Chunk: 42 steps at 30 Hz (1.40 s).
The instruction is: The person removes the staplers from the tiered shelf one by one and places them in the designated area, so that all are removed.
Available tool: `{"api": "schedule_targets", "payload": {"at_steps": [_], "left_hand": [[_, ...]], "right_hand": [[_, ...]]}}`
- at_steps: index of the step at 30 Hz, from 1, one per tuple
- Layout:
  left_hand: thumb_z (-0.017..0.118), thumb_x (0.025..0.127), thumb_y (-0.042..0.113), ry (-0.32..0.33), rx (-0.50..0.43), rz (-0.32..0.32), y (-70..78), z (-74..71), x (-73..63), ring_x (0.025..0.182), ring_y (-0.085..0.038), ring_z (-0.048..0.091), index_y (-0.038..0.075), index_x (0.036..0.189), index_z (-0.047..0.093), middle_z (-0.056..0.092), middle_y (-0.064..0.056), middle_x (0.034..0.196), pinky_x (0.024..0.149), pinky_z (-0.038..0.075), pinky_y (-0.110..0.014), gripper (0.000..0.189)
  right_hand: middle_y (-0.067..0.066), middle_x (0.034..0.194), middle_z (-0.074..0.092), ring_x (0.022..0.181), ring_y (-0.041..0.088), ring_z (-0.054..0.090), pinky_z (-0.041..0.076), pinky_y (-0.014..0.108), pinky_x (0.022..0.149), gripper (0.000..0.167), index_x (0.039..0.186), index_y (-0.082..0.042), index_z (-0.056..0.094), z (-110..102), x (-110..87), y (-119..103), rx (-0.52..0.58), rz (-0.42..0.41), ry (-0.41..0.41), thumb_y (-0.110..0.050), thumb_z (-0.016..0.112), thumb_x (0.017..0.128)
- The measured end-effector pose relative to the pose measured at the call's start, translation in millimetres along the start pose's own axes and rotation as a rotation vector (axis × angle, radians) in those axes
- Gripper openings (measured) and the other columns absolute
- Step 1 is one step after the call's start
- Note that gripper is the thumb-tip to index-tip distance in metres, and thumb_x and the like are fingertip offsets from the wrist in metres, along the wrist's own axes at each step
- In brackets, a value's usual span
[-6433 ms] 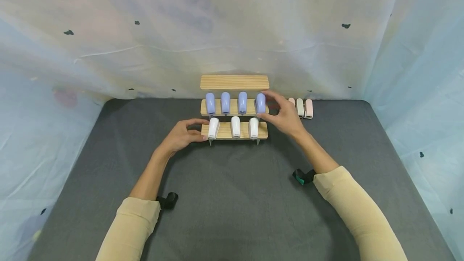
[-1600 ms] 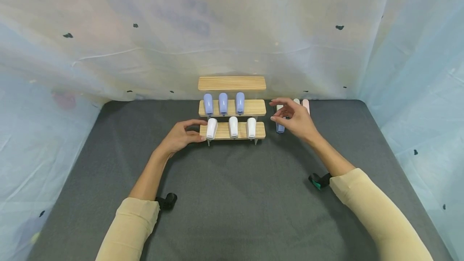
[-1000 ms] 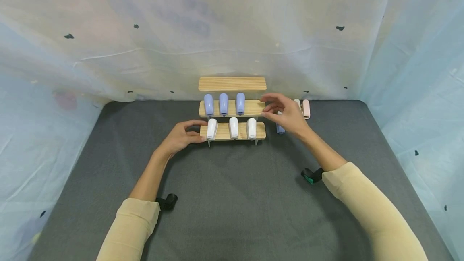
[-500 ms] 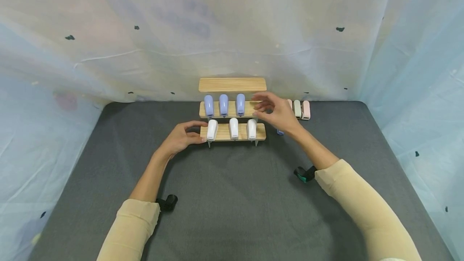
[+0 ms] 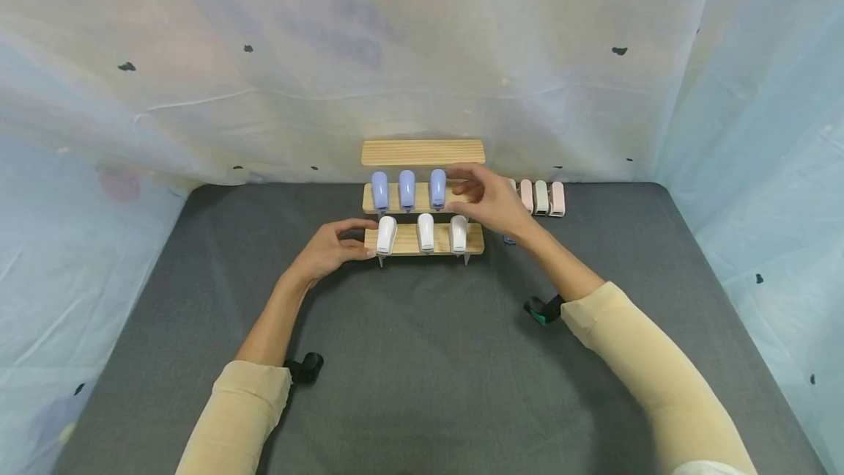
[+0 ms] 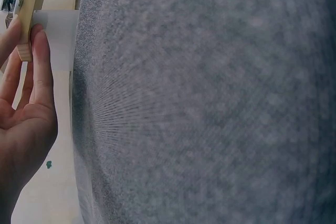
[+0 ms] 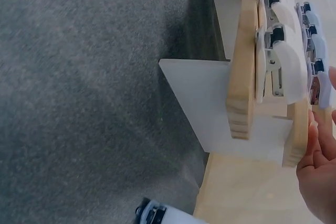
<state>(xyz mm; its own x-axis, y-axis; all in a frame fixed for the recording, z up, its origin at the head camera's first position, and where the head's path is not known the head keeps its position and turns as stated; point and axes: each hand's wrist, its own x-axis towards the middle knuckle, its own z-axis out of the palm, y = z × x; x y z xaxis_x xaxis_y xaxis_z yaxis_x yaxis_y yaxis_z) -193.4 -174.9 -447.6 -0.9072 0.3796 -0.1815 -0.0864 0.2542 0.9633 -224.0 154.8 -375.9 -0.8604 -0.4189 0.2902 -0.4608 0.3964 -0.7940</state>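
Observation:
A tiered wooden rack with white supports stands at the back. Its lowest tier carries three white staplers; three blue staplers sit on the middle tier. My left hand holds the left end of the lowest tier, thumb and fingers on either side of the board. My right hand is at the right part of the middle tier, thumb and index finger spread beside the rightmost blue stapler. In the right wrist view its fingers are close to that stapler; contact cannot be made out.
Right of the rack, several staplers stand in a row, among them a pink one and a pale green one. A blue stapler lies there, mostly hidden by my right hand. Dark cloth covers the table; a curtain hangs behind.
The fourth blue stapler left the middle tier and is now on the table at right. Lately my right hand has moved left to the rightmost remaining one. My left hand has kept still.

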Motion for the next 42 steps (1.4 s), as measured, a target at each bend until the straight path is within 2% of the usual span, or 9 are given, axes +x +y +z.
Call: {"api": "schedule_targets", "payload": {"at_steps": [1, 6, 16, 27, 37, 42], "left_hand": [[0.081, 0.085, 0.014, -0.001, -0.002, 0.0, 0.1, 0.1, 0.1, 0.105, -0.029, 0.068, 0.013, 0.136, 0.059, 0.063, -0.021, 0.123, 0.094, 0.05, -0.05, 0.056], [0.08, 0.085, 0.014, 0.0, -0.003, -0.002, 0.3, -0.3, 0.2, 0.104, -0.029, 0.068, 0.013, 0.137, 0.059, 0.064, -0.022, 0.121, 0.095, 0.049, -0.05, 0.056], [0.08, 0.086, 0.014, -0.003, -0.001, -0.006, 1.0, 0.2, -0.9, 0.103, -0.028, 0.069, 0.012, 0.138, 0.058, 0.065, -0.022, 0.119, 0.095, 0.049, -0.048, 0.057], [0.079, 0.086, 0.016, -0.003, 0.007, -0.013, -0.7, -1.0, 0.7, 0.105, -0.028, 0.068, 0.015, 0.137, 0.059, 0.063, -0.02, 0.123, 0.096, 0.048, -0.047, 0.055], [0.079, 0.086, 0.016, 0.0, 0.009, -0.011, -0.5, -2.2, -0.7, 0.107, -0.029, 0.067, 0.016, 0.136, 0.059, 0.061, -0.019, 0.128, 0.097, 0.047, -0.049, 0.054], [0.079, 0.086, 0.016, -0.003, 0.006, -0.008, -1.0, -2.5, -0.8, 0.106, -0.028, 0.067, 0.017, 0.136, 0.06, 0.061, -0.018, 0.127, 0.097, 0.047, -0.049, 0.053]], "right_hand": [[0.007, 0.134, 0.061, 0.106, 0.023, 0.065, 0.052, 0.04, 0.085, 0.061, 0.14, -0.014, 0.054, 1, 1.6, 5, -0.018, 0.003, -0.003, -0.017, 0.081, 0.085], [0.006, 0.135, 0.061, 0.107, 0.021, 0.064, 0.051, 0.041, 0.085, 0.064, 0.142, -0.014, 0.053, 4, 5.5, 0, -0.066, 0.036, -0.011, -0.021, 0.082, 0.085], [0.008, 0.133, 0.061, 0.102, 0.024, 0.063, 0.051, 0.045, 0.086, 0.065, 0.139, -0.011, 0.055, 12, 9.9, -2, -0.045, 0.092, 0.009, -0.017, 0.084, 0.082], [0.01, 0.128, 0.064, 0.097, 0.022, 0.062, 0.05, 0.038, 0.082, 0.064, 0.138, -0.01, 0.055, 16, 10.7, 1, -0.05, 0.077, 0.026, -0.015, 0.084, 0.081], [0.009, 0.122, 0.065, 0.076, 0.02, 0.058, 0.046, 0.029, 0.065, 0.06, 0.134, -0.011, 0.058, 15, 8.2, 4, -0.019, 0.034, 0.027, -0.014, 0.085, 0.08], [0.007, 0.122, 0.065, 0.076, 0.02, 0.058, 0.046, 0.03, 0.066, 0.06, 0.135, -0.012, 0.057, 11, 3.7, 5, -0.002, 0.021, 0.032, -0.014, 0.084, 0.081]]}}
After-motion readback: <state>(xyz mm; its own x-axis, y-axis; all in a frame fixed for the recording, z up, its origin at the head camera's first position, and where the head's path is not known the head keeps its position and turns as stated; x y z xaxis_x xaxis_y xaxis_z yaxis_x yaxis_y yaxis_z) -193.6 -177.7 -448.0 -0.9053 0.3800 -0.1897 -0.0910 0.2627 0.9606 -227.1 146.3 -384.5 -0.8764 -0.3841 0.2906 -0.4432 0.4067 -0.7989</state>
